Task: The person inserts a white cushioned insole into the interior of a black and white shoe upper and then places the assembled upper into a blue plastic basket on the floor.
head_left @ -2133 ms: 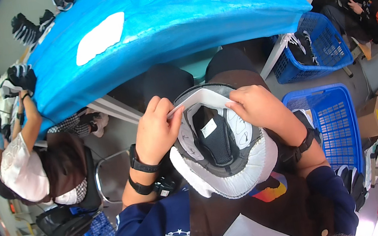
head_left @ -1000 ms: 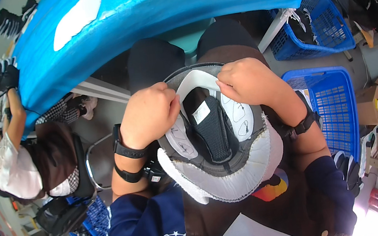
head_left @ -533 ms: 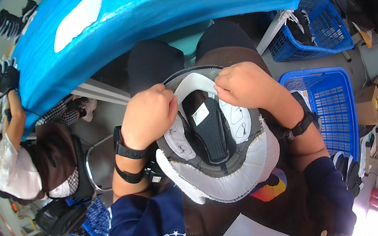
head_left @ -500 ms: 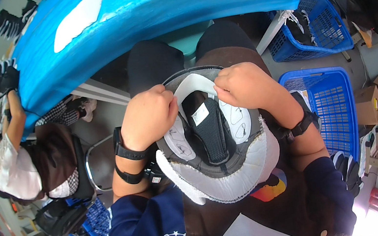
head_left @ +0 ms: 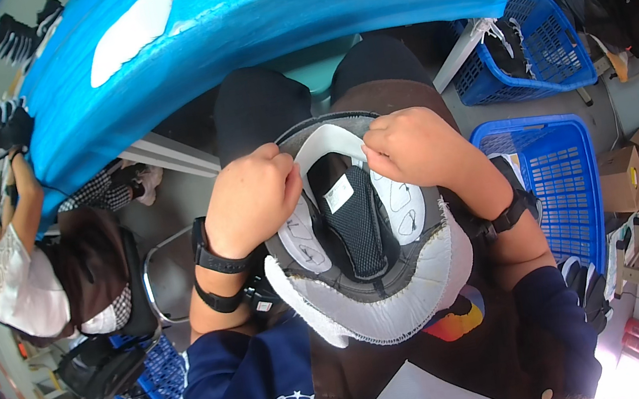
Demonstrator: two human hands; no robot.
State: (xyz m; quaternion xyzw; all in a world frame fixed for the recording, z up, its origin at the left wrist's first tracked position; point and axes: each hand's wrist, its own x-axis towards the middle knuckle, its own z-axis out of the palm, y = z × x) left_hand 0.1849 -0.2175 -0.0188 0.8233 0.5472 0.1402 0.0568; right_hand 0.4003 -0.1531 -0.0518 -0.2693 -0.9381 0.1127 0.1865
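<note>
A grey, black and white shoe upper point(head_left: 378, 307) lies over my lap, its opening facing up and its white padded lining folded outward with a frayed edge. My left hand point(head_left: 252, 197) is closed on the left side of its far edge. Opposite it, my right hand point(head_left: 416, 147) pinches the right side of the same edge, fingers curled in. Between them show a white band, a black mesh tongue point(head_left: 355, 231) with a small white label, and pale lining pieces with drawn outlines. My fingertips are mostly hidden behind my knuckles.
Ahead stands a table under a blue cover point(head_left: 265, 16), with a white sheet point(head_left: 134, 32) on it. Blue plastic baskets point(head_left: 560, 186) stand at my right, near cardboard boxes point(head_left: 621, 177). At the left a seated co-worker point(head_left: 28, 287) handles dark shoes point(head_left: 6, 128).
My hands and the shoe upper stay almost where they were. The co-worker at the left has shifted head and hands slightly.
</note>
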